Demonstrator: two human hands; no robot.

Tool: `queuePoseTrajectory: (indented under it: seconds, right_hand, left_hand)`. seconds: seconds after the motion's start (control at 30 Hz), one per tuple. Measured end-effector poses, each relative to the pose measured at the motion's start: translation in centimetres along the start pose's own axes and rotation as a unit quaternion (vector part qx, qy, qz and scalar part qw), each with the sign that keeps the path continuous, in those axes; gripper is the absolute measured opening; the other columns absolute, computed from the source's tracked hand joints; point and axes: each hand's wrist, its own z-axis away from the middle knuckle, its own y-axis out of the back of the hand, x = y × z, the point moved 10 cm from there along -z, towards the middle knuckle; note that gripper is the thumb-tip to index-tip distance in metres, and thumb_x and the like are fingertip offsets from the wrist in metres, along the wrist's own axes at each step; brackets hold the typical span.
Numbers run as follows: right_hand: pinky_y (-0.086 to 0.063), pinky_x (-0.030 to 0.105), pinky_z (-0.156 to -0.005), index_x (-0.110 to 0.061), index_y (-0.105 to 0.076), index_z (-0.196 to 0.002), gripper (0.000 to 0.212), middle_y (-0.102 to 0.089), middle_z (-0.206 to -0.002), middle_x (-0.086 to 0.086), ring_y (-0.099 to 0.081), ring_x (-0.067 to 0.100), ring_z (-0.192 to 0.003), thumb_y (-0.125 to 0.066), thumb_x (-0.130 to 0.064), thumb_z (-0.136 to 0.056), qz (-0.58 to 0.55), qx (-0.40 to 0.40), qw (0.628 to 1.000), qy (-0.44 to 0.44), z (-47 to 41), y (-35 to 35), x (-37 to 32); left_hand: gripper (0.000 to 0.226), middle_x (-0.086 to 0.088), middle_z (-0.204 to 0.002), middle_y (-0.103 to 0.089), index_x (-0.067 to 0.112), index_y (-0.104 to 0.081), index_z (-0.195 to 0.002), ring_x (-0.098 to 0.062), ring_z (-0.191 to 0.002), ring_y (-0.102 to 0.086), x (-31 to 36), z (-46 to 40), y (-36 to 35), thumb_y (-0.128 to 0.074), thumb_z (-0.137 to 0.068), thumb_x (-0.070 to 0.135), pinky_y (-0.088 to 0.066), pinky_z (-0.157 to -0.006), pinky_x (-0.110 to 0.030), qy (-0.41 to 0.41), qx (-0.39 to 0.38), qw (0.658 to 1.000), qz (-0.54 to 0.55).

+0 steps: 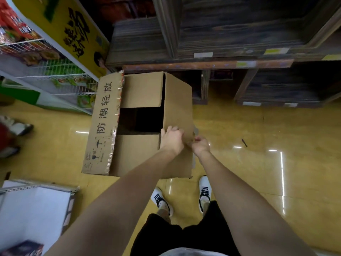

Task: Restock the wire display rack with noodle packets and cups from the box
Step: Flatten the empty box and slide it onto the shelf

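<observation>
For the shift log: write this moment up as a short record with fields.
setting: shop aisle, glossy yellow floor
box: cardboard box on the floor, top flaps open, inside dark, contents not visible
left hand: grips the right-side flap
right hand: fingers curled at that flap's outer edge
wire display rack: upper left, packets on its shelves
wooden shelving: behind the box

Left hand and right hand grip the right flap of the cardboard box standing on the floor.
</observation>
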Motion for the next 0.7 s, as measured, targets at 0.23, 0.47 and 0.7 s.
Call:
queuePoseTrajectory:
  seconds: [0.23,0.47,0.7]
  right_hand:
    - [-0.047,0.038,-0.105,-0.008,-0.053,-0.134,0.056,-0.063,-0.128,0.015,-0.061,0.031,-0.119,-0.079,-0.022,-0.086,-0.065,-0.035,0.997,-0.025,0.3,-0.4,-0.1]
    - [-0.048,0.043,-0.101,-0.008,-0.063,-0.108,0.036,-0.066,-0.112,0.012,-0.061,0.033,-0.107,-0.051,-0.042,-0.103,-0.08,0.066,0.994,0.024,2.0,4.2,-2.7]
    - [-0.05,0.038,-0.085,-0.015,-0.071,-0.091,0.029,-0.073,-0.092,0.005,-0.067,0.027,-0.09,-0.057,-0.039,-0.097,-0.144,0.095,0.979,0.105,6.8,5.0,-8.2]
  left_hand:
    - [0.025,-0.005,-0.114,-0.057,0.02,-0.066,-0.111,-0.029,-0.117,-0.042,-0.1,0.8,-0.2,-0.055,-0.091,0.011,-0.027,-0.099,-0.045,0.013,0.009,1.0,0.0]
    - [0.031,-0.004,-0.117,-0.053,0.022,-0.064,-0.116,-0.027,-0.119,-0.042,-0.1,2.0,1.7,-0.052,-0.09,0.011,-0.032,-0.094,-0.041,0.015,0.028,0.998,0.058]
    - [0.018,-0.008,-0.109,-0.055,0.015,-0.063,-0.11,-0.029,-0.112,-0.05,-2.3,4.1,5.9,-0.055,-0.098,0.024,-0.044,-0.096,-0.041,0.007,0.1,0.981,0.166]
